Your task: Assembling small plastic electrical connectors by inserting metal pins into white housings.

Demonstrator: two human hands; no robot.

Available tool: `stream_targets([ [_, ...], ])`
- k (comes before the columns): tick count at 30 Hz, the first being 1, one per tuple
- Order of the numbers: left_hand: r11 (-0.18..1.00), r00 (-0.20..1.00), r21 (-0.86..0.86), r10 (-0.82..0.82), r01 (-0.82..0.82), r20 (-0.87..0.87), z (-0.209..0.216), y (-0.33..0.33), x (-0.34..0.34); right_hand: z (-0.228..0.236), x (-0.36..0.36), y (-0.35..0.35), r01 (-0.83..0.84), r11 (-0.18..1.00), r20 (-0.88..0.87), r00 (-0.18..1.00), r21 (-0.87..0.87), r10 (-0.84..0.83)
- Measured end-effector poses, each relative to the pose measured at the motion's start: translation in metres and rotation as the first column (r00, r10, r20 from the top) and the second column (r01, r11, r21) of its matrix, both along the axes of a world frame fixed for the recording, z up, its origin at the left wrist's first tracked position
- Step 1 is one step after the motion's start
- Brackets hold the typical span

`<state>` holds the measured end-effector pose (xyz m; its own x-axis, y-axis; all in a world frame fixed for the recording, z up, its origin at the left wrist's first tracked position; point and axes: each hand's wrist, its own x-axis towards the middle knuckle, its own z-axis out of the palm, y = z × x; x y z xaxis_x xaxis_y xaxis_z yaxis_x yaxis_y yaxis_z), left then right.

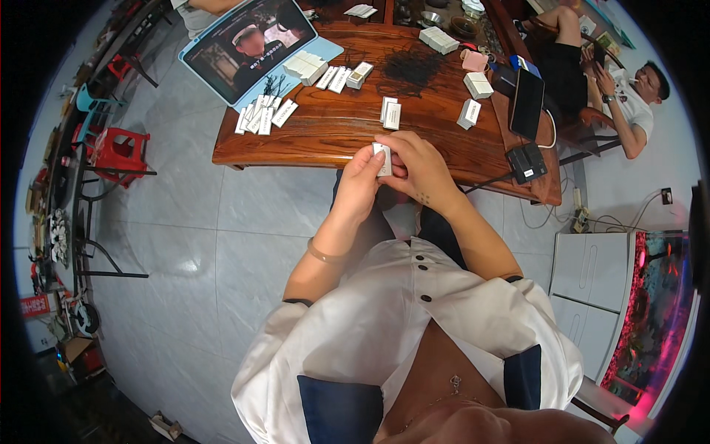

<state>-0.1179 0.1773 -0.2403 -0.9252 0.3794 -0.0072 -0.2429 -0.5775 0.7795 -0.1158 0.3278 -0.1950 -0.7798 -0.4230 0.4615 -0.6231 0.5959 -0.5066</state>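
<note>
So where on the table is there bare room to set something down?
Bare wood between the leftmost white cards and middle pair of stacks, and between that pair and the nearer right-hand stack. Crowded: beside the tablet, around the phone.

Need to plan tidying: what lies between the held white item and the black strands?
Head view: small white pieces lie on the table between the held item and black strands.

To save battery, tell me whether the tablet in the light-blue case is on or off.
On: the tablet shows a lit picture of a person in pale headwear.
</note>
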Motion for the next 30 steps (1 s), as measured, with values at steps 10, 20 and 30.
stream_targets([
  [10,0.996,0.998,-0.067,0.059,-0.057,0.036,-0.008,-0.002,-0.004,-0.005,-0.006,-0.003,-0.063,0.998,0.072,0.995,-0.032,0.065],
  [20,0.977,0.981,-0.118,0.185,-0.177,0.063,0.004,-0.02,-0.026,-0.01,-0.081,0.061,0.508,0.851,-0.232,0.851,0.134,-0.471],
  [30,0.95,0.974,-0.217,0.226,-0.226,-0.026,-0.006,-0.015,-0.023,-0.039,-0.13,0.056,0.543,0.76,-0.282,0.838,0.358,-0.466],
])
